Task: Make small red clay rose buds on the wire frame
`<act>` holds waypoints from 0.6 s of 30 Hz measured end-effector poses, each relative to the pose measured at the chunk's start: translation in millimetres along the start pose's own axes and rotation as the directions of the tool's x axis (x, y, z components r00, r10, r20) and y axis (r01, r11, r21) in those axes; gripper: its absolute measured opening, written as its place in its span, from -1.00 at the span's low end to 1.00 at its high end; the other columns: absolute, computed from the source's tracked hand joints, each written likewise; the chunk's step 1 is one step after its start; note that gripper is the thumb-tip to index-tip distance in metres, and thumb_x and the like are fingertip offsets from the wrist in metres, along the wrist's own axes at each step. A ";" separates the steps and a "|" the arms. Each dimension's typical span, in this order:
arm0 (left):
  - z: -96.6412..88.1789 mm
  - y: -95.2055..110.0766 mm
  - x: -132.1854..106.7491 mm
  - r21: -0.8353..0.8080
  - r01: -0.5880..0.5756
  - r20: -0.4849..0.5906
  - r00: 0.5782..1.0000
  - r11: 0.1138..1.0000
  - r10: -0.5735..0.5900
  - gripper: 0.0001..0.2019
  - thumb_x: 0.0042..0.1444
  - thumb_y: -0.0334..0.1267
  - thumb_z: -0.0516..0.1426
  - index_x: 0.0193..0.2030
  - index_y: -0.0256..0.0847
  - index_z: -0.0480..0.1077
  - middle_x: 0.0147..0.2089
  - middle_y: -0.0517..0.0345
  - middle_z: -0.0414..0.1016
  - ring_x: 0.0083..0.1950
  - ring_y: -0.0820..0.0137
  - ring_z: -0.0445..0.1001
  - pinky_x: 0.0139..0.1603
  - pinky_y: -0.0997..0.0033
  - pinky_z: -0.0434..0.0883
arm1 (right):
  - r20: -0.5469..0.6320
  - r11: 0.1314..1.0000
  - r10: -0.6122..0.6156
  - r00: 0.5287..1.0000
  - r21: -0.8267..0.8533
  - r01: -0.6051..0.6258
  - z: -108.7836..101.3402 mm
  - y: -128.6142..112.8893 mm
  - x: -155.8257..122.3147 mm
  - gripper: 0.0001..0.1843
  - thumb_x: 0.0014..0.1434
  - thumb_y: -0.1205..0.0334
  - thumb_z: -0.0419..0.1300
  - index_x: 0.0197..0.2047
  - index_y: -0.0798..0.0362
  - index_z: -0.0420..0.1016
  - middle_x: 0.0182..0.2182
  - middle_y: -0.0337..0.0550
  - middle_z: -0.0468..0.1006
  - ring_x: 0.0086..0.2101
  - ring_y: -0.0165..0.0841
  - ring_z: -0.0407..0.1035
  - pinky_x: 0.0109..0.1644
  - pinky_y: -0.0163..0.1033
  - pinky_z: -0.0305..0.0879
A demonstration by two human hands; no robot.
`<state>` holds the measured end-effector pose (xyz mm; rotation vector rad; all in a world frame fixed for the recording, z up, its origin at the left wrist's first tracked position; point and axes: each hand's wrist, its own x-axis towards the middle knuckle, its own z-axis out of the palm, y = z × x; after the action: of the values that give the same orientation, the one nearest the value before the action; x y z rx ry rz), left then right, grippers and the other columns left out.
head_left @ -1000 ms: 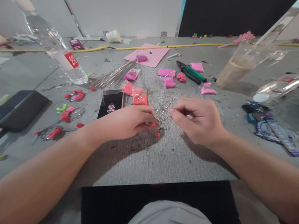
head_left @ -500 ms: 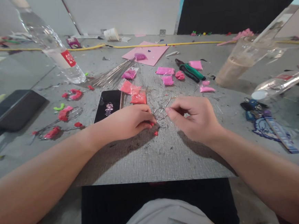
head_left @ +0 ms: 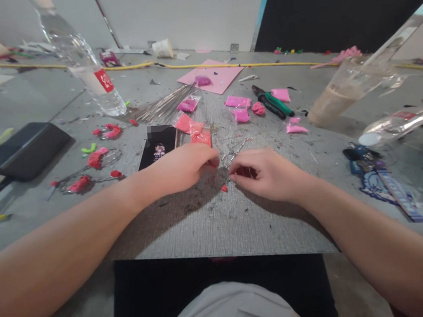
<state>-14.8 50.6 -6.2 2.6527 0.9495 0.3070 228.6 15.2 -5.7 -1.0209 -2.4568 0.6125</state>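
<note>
A thin silver wire (head_left: 237, 150) bent into loops lies between my two hands, low over the table. My right hand (head_left: 267, 173) is closed in a pinch at the near side of the wire, thumb and index fingertip together. My left hand (head_left: 188, 167) is closed at the wire's left end, its fingers curled down; what they grip is hidden. A small red clay piece (head_left: 224, 188) lies on the table just below the fingertips. Beyond my left hand are an orange-red clay packet (head_left: 200, 134) and a dark phone (head_left: 157, 148).
Red clay pieces on wire (head_left: 79, 183) lie to the left. Farther back are a bundle of straight wires (head_left: 165, 103), pink clay packets (head_left: 237, 102) and green-handled pliers (head_left: 275, 102). A water bottle (head_left: 91, 75) stands left; a cup of brown drink (head_left: 333, 97) stands right.
My right hand has moved slightly down and its fingertips now meet below the wire loop. My left hand has lifted a little, away from the red clay bits. The view has shifted slightly.
</note>
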 end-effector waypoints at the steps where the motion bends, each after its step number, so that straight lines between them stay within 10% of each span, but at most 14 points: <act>1: -0.1 0.6 -0.1 -0.012 0.002 -0.019 1.000 1.000 -0.002 -0.76 0.27 -0.47 0.04 -0.10 -0.22 0.52 -0.11 0.07 0.63 -0.08 0.26 0.59 -0.08 0.28 0.44 | -0.002 1.000 0.007 1.000 -0.008 -0.007 -0.1 0.3 0.1 -0.93 0.23 0.40 0.25 -0.25 0.07 0.56 -0.39 -0.22 0.56 -0.38 -0.39 0.40 -0.24 -0.26 0.25; 7: -0.3 7.6 -1.7 -0.224 0.067 -0.080 0.993 0.972 -0.087 -0.69 0.25 -0.40 0.18 0.13 -0.24 0.48 -0.13 0.10 0.69 -0.16 0.34 0.64 -0.14 0.37 0.49 | -0.020 0.999 0.031 0.999 -0.036 -0.032 1.4 0.9 0.6 -0.92 0.29 0.31 0.24 -0.25 0.07 0.56 -0.41 -0.20 0.55 -0.37 -0.37 0.39 -0.25 -0.25 0.23; 18: -4.7 21.1 -1.6 -0.463 0.114 -0.086 0.981 0.879 -0.173 -0.93 0.19 -0.28 0.29 -0.22 -0.17 0.63 -0.32 0.21 0.68 -0.29 0.40 0.62 -0.26 0.44 0.47 | -0.135 1.000 0.003 0.991 0.024 0.000 5.9 -5.8 -1.7 -0.93 0.28 0.32 0.26 -0.28 0.06 0.53 -0.43 -0.25 0.50 -0.42 -0.42 0.31 -0.30 -0.28 0.17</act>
<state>-5.2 35.0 5.5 2.1411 0.9658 0.5890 223.3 8.9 -7.7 -1.0207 -2.3257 0.5536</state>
